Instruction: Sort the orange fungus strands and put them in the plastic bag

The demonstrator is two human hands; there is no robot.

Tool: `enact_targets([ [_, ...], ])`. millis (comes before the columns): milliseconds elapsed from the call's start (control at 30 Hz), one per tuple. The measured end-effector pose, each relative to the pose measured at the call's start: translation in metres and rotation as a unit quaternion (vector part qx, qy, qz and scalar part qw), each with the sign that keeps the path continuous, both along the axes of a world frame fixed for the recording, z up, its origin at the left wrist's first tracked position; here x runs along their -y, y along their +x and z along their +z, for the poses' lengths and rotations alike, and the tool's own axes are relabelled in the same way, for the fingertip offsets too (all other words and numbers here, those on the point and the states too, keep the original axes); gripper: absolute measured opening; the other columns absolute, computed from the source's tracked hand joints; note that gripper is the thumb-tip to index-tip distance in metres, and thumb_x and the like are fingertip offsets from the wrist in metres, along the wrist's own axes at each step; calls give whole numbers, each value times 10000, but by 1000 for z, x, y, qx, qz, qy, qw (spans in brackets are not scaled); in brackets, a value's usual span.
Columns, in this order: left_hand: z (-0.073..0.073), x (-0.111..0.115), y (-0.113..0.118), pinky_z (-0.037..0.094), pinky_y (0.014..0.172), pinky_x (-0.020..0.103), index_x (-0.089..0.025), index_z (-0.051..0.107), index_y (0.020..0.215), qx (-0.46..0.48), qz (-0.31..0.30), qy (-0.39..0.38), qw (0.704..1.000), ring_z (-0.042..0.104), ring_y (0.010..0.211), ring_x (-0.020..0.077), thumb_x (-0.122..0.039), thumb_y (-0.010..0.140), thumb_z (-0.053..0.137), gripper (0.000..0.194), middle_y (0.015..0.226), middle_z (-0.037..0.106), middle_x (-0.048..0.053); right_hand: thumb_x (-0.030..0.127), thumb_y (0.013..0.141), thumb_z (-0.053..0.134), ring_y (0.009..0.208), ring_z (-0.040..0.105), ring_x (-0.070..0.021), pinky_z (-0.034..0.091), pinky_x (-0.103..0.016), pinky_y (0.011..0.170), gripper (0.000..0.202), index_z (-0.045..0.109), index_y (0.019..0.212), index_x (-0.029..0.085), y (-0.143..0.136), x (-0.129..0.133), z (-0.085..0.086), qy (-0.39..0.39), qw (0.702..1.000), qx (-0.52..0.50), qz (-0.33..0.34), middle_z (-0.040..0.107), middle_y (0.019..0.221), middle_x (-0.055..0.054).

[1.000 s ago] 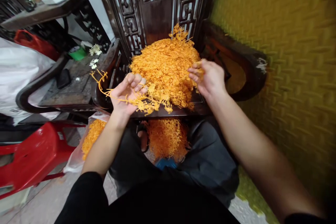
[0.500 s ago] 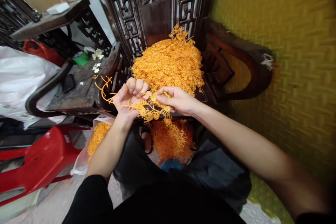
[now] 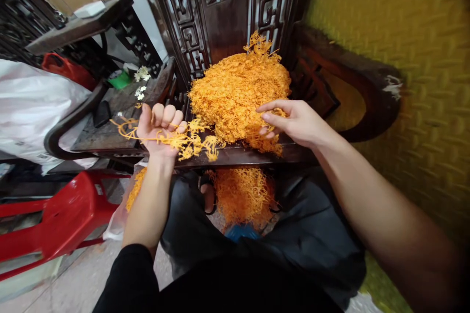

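My left hand (image 3: pixel 157 148) is palm up with its fingers curled over orange artificial flower sprigs (image 3: pixel 191 142). Their thin bare stems stick out on the left of the palm, and small flower heads hang out on the right. A big heap of similar orange pieces (image 3: pixel 238 80) lies on the seat of a dark carved wooden chair (image 3: pixel 253 156). At the heap's front right is my right hand (image 3: pixel 303 121), its fingers spread and nothing gripped in them. Whether its fingertips touch the heap, I cannot tell.
Below the seat, between my legs, sits a mass of orange stems (image 3: pixel 244 195) over something blue. To the left are a red plastic stool (image 3: pixel 69 205), a bag with orange pieces (image 3: pixel 136 188), a white bag (image 3: pixel 40 107) and a second wooden chair (image 3: pixel 117 102). A curved armrest (image 3: pixel 382 83) borders the right.
My right hand has left the sprigs and moved right to the heap, its fingers opening. My left hand has shifted left, still holding the sprigs. The view has shifted slightly.
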State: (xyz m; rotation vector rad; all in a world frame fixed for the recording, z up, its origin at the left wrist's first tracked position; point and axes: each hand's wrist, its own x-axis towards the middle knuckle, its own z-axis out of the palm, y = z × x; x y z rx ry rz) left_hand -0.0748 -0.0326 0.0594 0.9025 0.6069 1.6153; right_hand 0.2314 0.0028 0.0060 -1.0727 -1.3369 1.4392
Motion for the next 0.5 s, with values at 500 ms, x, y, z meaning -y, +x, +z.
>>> enact_targets([
  [500,-6,10,52,298,450,264,-202,143,582,-22,-106,-21,994,288,451,108,-602,870,745,778,523,175,-53,491,899,744,879,703,-170,548,-307,799,370,774,1077,168,-61,30,10,113,978,62,164,797,1032,-60],
])
